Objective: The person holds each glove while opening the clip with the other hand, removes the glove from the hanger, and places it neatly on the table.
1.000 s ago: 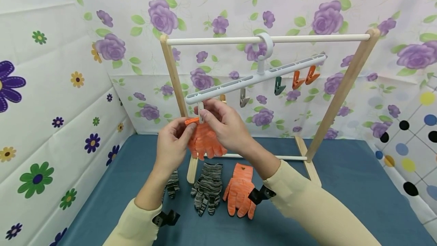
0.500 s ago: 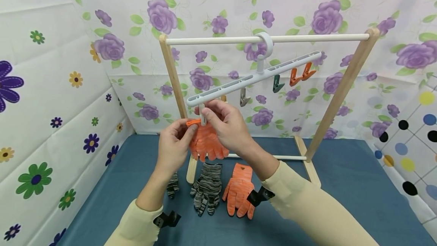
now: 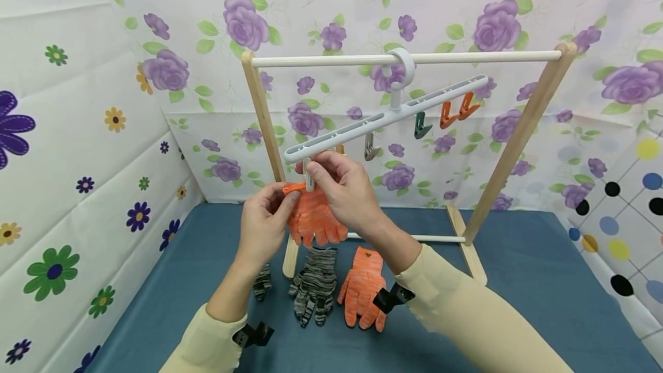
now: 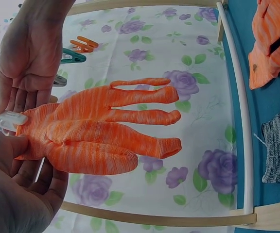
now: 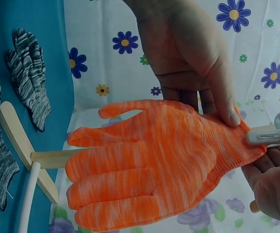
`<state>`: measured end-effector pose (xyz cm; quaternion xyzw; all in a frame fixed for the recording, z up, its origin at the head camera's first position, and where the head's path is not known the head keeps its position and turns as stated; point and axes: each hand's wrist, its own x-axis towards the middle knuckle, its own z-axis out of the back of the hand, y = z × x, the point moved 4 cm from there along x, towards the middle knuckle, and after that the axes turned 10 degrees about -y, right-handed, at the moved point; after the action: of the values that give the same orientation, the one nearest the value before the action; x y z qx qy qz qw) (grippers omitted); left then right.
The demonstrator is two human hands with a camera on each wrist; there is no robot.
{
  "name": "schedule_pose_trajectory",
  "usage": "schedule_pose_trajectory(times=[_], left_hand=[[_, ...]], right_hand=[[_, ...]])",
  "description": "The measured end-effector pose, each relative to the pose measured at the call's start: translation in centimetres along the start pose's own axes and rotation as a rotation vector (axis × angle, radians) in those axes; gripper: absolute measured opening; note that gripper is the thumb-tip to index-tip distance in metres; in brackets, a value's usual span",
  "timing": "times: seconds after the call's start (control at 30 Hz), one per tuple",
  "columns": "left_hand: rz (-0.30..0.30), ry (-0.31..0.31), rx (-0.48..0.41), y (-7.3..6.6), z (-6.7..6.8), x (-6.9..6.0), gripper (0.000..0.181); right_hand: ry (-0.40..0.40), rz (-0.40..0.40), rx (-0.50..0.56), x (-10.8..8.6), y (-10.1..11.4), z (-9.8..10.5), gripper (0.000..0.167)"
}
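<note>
An orange knit glove [image 3: 317, 217] hangs fingers down below the left end of a white hanger [image 3: 342, 131]. My left hand [image 3: 263, 220] pinches one side of its cuff between thumb and fingers. With my right hand [image 3: 348, 191] I grip a white clip [image 3: 309, 176] under the hanger's end. In the left wrist view, that clip [image 4: 13, 118] overlaps the edge of the cuff; the right wrist view shows the same clip [image 5: 265, 137] over the cuff. Some fingers of both hands are hidden behind the glove.
The hanger hooks over the white rail [image 3: 331, 62] of a wooden stand [image 3: 513, 148]. A grey clip [image 3: 370, 147], a green clip [image 3: 420, 126] and orange clips [image 3: 448, 115] hang from it. On the blue table lie another orange glove [image 3: 362, 292] and grey striped gloves [image 3: 313, 286].
Both hands, the white clip and the held glove have shifted slightly right and down. The hanger's left end sits a little lower and its right end a little higher.
</note>
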<state>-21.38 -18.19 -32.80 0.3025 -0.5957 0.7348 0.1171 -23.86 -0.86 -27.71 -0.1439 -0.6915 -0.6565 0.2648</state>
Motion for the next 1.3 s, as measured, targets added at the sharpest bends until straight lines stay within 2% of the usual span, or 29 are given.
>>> schedule_pose_trajectory(times=[0.4,0.7,1.3], left_hand=[[0.005,0.002,0.024,0.6,0.0,-0.5,0.02],[0.047,0.017,0.032,1.3,-0.1,-0.9,0.021],[0.074,0.048,0.066,2.0,-0.1,-1.7,0.024]], right_hand=[[-0.014,-0.002,-0.011,0.1,0.1,-0.2,0.025],[-0.017,-0.016,-0.021,0.1,-0.1,0.0,0.024],[0.058,-0.035,-0.039,-0.2,0.1,-0.1,0.04]])
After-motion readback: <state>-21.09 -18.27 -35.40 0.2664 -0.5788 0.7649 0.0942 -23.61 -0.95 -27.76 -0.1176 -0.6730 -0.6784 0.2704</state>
